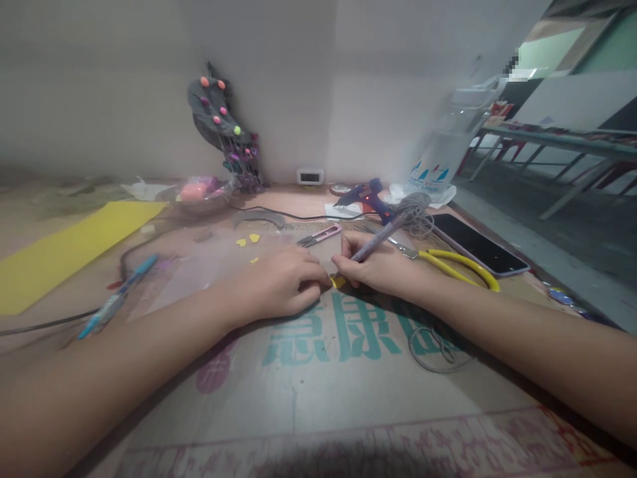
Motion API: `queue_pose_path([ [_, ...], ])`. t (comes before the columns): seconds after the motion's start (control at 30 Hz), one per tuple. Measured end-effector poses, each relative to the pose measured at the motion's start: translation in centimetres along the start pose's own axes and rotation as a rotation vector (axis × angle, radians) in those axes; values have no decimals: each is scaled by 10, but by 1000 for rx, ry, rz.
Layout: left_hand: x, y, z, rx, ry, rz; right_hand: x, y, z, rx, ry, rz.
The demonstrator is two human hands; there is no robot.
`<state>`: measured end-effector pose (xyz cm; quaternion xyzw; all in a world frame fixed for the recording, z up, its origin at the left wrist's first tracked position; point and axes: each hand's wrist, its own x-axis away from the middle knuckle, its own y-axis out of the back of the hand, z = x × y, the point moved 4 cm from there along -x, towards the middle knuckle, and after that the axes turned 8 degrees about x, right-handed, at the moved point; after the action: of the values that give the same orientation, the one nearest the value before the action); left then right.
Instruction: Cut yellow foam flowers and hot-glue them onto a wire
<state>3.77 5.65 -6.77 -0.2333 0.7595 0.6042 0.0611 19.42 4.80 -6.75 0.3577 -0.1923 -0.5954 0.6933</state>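
Observation:
My right hand (381, 269) is closed around a greyish-purple pen (378, 240), which leans up to the right. Below its fingers lies a small yellow piece (338, 282), partly covered by them. My left hand (286, 282) rests on the board, fingers curled together, the fingertips pinching the left edge of that piece. The pen's tip is hidden behind my right fingers. Beyond my left hand are several small yellow heart-shaped cut-outs (254, 238). Pink-handled thread snips (321, 235) lie just past both hands, and yellow-handled scissors (448, 262) lie behind my right wrist.
A yellow sheet (79, 252) and a blue pen (119, 295) lie left. Along the back stand a pin-studded dark cushion (213, 113), a small digital clock (310, 176), a glue gun (365, 198) and a clear bottle (438, 153). A phone (480, 243) lies right, near grey cord (418, 216).

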Motion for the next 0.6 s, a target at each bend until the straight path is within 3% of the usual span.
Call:
queue_pose_path([
  [0.37,0,0,1,14,54,36,1,-1,-3,31,-30,72],
  [0.6,0,0,2,33,65,39,0,2,-3,85,-45,19],
])
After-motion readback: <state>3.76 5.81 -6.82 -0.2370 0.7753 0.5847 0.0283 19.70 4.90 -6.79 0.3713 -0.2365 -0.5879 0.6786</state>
